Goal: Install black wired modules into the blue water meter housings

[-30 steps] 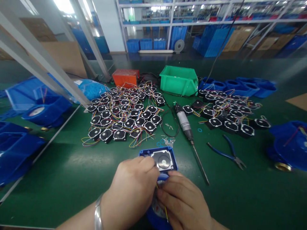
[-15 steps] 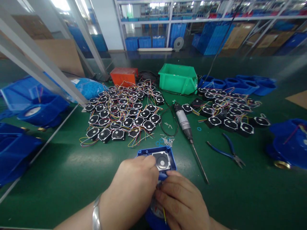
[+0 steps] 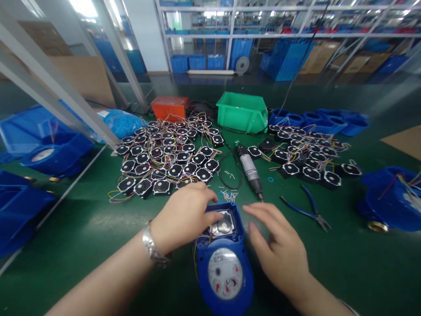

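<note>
A blue water meter (image 3: pixel 247 281) with a white round dial (image 3: pixel 225 274) stands in front of me. In its box-shaped upper part sits a black and silver module (image 3: pixel 224 224), with wires at the left side. My left hand (image 3: pixel 186 215) reaches over the box's left edge, its fingers apart and its thumb over the module; whether the thumb touches is unclear. Just right of the meter, my right hand (image 3: pixel 279 245) is open and holds nothing. Its fingertips are close to the shaft of an electric screwdriver (image 3: pixel 250 169), part of which the hand hides.
Loose screws (image 3: pixel 228 195) lie behind the meter. Blue-handled pliers (image 3: pixel 312 210) are at right. Many wired modules (image 3: pixel 161 186) crowd the left, with another group (image 3: pixel 311 173) at right. Behind stand a green bin (image 3: pixel 241 114) and an orange box (image 3: pixel 169 108). More blue meters (image 3: pixel 394 197) flank the table.
Both hands have come apart from the meter's middle, uncovering the dial. My left hand has shifted up over the box; my right hand has moved right and opened.
</note>
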